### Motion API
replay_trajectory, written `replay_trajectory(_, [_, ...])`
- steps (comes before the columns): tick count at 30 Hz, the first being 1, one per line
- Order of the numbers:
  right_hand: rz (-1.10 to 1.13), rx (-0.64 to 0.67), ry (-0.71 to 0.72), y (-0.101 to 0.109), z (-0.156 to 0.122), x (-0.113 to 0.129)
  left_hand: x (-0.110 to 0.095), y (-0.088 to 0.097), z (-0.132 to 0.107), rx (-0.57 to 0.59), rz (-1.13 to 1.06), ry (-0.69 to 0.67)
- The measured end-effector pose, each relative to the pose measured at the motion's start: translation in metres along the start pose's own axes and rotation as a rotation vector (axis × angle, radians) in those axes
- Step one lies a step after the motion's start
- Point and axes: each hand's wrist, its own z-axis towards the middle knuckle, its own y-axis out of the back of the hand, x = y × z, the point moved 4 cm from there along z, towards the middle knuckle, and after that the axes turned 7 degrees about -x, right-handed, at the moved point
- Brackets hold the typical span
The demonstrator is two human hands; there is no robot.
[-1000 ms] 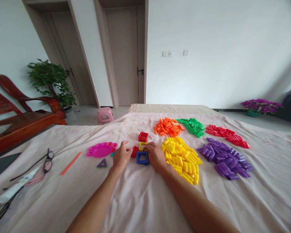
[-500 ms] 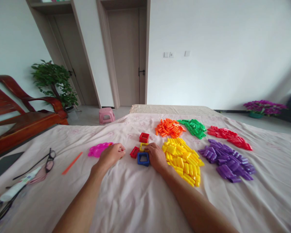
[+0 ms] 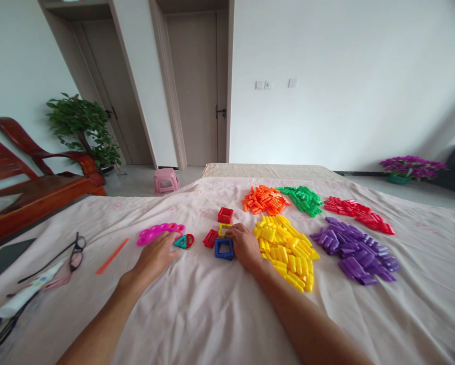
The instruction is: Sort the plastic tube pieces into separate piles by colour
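My left hand is on the left, its fingers stretched forward over the near edge of a magenta plastic piece with rounded holes. The thumb is apart from the fingers. Just off the fingertips lie a teal triangle frame and a small red rounded piece. My right hand rests on the cloth, fingers loosely extended, fingertips against a yellow square frame that they partly cover. Around it sit a blue square frame, a red frame and another red square frame.
Yellow, purple, orange, green and red plastic pieces lie in piles at right. An orange stick, eyeglasses and a white tube lie at left on the pale cloth.
My left hand has moved left and nearer to me, its fingers opening out. The teal triangle frame and small red piece are now uncovered. My right hand stays in place.
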Motion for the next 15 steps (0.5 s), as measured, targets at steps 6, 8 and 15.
replay_trajectory(6, [-0.025, 0.008, -0.011, 0.001, -0.001, 0.0, -0.011, -0.014, 0.01, 0.003, 0.05, -0.068])
replay_trajectory(8, [-0.037, 0.015, -0.015, 0.0, -0.001, 0.0, -0.01, -0.017, 0.013, 0.008, 0.074, -0.076])
replay_trajectory(15, [-0.015, -0.001, -0.004, -0.001, 0.0, -0.001, -0.009, -0.02, 0.014, 0.017, 0.065, -0.159])
